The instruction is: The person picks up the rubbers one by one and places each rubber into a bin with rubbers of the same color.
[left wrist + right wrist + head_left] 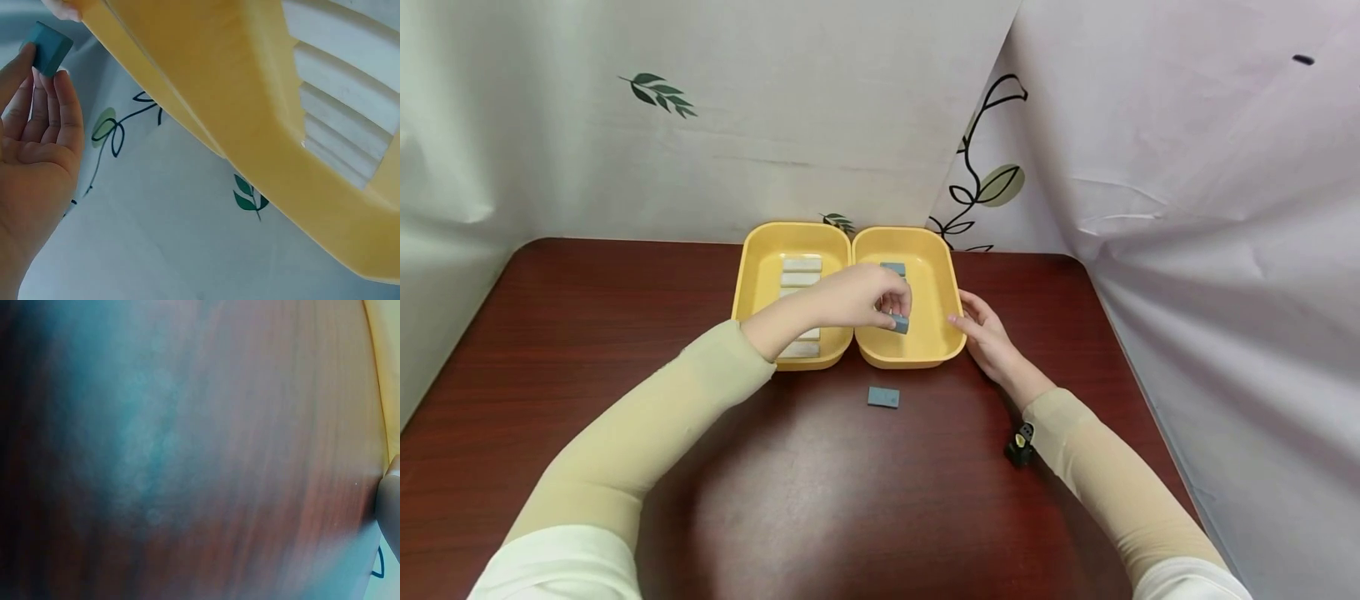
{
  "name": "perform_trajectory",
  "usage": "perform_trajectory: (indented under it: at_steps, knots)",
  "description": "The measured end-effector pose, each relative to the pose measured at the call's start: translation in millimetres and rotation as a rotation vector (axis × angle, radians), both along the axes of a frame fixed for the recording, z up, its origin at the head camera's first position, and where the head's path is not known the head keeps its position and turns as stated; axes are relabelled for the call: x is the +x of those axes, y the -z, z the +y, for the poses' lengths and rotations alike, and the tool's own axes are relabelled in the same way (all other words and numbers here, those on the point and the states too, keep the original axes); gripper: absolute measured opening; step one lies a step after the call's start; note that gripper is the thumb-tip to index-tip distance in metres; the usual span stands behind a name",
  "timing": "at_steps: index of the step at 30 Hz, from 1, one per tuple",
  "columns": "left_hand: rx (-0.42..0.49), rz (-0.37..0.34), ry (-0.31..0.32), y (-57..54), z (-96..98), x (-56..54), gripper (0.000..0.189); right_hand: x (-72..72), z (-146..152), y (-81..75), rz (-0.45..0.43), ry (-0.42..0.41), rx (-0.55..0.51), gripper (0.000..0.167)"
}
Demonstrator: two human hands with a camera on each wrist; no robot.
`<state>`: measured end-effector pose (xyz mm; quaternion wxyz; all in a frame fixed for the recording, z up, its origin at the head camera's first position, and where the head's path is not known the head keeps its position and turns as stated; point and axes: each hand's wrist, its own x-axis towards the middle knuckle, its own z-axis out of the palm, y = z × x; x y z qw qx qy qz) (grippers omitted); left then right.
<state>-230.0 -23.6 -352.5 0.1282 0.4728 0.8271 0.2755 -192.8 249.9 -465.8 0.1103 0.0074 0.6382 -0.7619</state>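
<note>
My left hand (pixel 868 296) pinches a blue-grey rectangular block (pixel 899 324) between thumb and fingertips, over the right-hand yellow tray (pixel 936 333). In the left wrist view the same block (pixel 52 49) is tilted in the fingertips. Behind the hand, another blue block (pixel 892 269) lies in that tray; the hand hides part of the inside. My right hand (pixel 992 337) grips the tray's right rim, thumb over the edge and fingers outside. A further blue block (pixel 883 397) lies flat on the table in front of the trays.
The left-hand yellow tray (pixel 752 275) touches the right-hand one and holds several white blocks (pixel 801 265) in a column, partly behind my left forearm. A dark red wooden table (pixel 587 333) lies beneath. Pale patterned curtains (pixel 775 125) stand close behind the trays.
</note>
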Motion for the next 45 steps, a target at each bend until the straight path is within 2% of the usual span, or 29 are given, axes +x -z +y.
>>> perform_trajectory:
  at_steps: [9,17,22,27,35,40,45]
  knots:
    - [0.038,-0.095,-0.05,7.3,5.5,-17.6,0.011,-0.7,0,-1.6,0.004,-0.002,0.013,0.061]
    - [0.001,-0.082,-0.103,9.4,13.6,-26.7,0.011,-2.5,0,-1.2,0.01,0.009,-0.005,0.059]
    - [-0.04,-0.072,-0.094,5.7,15.1,-32.0,0.011,-3.2,1,-0.7,0.016,0.004,-0.009,0.058]
    - [-0.086,-0.057,-0.075,6.7,14.8,-39.6,0.011,-3.2,1,-0.6,0.009,0.002,0.003,0.06]
    - [-0.212,-0.058,-0.086,17.1,18.6,-49.6,0.012,-1.9,-1,-1.5,-0.007,-0.002,0.01,0.061]
    - [-0.231,-0.049,-0.091,26.0,24.1,-54.5,0.012,-1.0,-1,-1.8,-0.01,-0.003,0.009,0.063]
    - [-0.248,-0.051,-0.091,29.9,30.3,-55.1,0.012,0.5,-1,-2.6,-0.016,-0.001,0.005,0.063]
